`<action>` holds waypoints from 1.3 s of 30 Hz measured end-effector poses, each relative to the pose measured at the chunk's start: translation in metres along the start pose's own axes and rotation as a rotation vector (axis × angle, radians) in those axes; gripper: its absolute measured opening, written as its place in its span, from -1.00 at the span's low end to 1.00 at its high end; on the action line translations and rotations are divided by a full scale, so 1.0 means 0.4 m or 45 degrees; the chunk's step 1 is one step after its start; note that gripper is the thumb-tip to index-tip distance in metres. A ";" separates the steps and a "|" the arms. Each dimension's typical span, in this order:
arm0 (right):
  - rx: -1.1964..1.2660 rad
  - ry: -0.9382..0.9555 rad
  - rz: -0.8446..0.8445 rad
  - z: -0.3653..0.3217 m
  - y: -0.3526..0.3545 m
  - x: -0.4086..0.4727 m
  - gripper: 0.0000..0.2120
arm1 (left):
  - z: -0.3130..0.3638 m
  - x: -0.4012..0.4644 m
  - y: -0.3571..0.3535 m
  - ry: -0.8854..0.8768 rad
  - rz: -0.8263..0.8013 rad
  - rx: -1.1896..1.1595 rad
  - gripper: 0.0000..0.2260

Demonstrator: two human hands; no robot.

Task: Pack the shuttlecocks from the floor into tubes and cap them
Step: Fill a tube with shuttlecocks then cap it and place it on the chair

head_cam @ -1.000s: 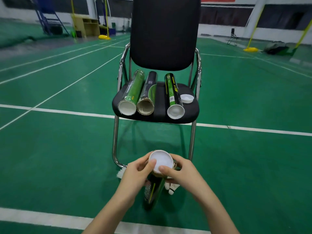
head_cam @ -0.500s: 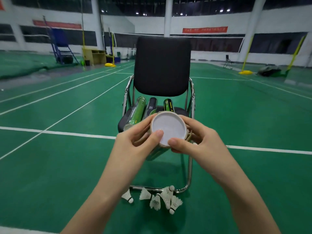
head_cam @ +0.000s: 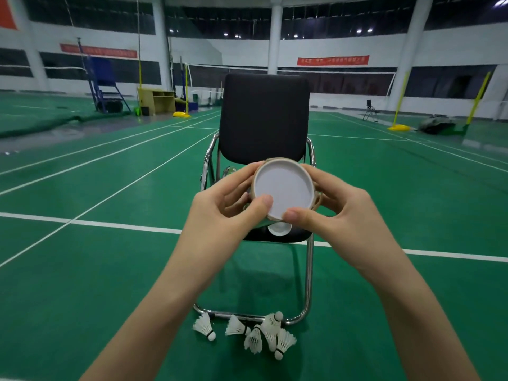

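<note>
Head view: both hands, left (head_cam: pixel 220 213) and right (head_cam: pixel 341 215), pinch the capped tube (head_cam: pixel 283 188) end-on before the chair (head_cam: pixel 264 119), its axis pointing away; shuttlecocks (head_cam: pixel 258 334) lie on the floor well below.

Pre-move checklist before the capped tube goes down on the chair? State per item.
1. White cap on tube end: looks flush, ok.
2. Left hand holds the tube rim, thumb on cap: ok.
3. Right hand holds the opposite rim: ok.
4. Tube fill: cannot tell, body hidden.
5. Free spot on chair seat: cannot tell, hands block it.
6. Floor cleared: not ok, five shuttlecocks lie by the chair base.
</note>
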State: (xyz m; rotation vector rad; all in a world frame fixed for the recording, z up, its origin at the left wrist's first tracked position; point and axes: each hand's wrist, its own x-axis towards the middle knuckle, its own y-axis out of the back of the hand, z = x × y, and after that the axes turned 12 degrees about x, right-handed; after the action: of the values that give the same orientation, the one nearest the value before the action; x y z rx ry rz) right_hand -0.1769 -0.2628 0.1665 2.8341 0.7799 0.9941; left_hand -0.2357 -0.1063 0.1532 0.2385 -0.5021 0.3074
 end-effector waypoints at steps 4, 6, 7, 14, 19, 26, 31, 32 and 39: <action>0.026 0.027 0.031 0.000 0.013 0.029 -0.63 | 0.012 0.028 -0.007 -0.021 -0.001 -0.052 -0.70; 0.029 0.043 0.035 -0.005 0.023 0.048 -0.60 | 0.024 0.046 -0.009 -0.049 -0.003 -0.044 -0.72; 0.021 0.054 0.037 -0.008 0.030 0.058 -0.58 | 0.032 0.055 -0.009 -0.065 -0.004 -0.038 -0.73; 0.013 0.192 0.048 -0.022 0.068 0.111 -0.56 | 0.071 0.118 -0.013 -0.226 -0.013 -0.048 -0.72; -0.055 0.149 0.095 0.062 0.058 0.152 -0.55 | -0.036 0.182 -0.035 -0.193 0.027 -0.040 -0.67; 0.093 -0.050 0.062 0.284 0.046 0.187 -0.53 | -0.254 0.247 -0.055 -0.095 -0.003 0.014 -0.66; 0.154 -0.157 0.109 0.444 0.043 0.214 -0.61 | -0.392 0.305 -0.054 -0.040 -0.133 0.095 -0.66; 0.131 -0.163 0.112 0.476 0.043 0.218 -0.63 | -0.421 0.317 -0.052 -0.046 -0.164 0.139 -0.67; -0.247 -0.319 -0.001 0.715 0.016 0.244 -0.53 | -0.600 0.383 -0.033 -0.116 -0.288 0.797 -0.75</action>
State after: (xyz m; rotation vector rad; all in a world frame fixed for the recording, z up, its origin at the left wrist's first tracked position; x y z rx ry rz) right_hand 0.0615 -0.1865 -0.0032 2.7173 0.6217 0.6548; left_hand 0.0006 -0.0119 0.0245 0.9145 -0.4528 0.2260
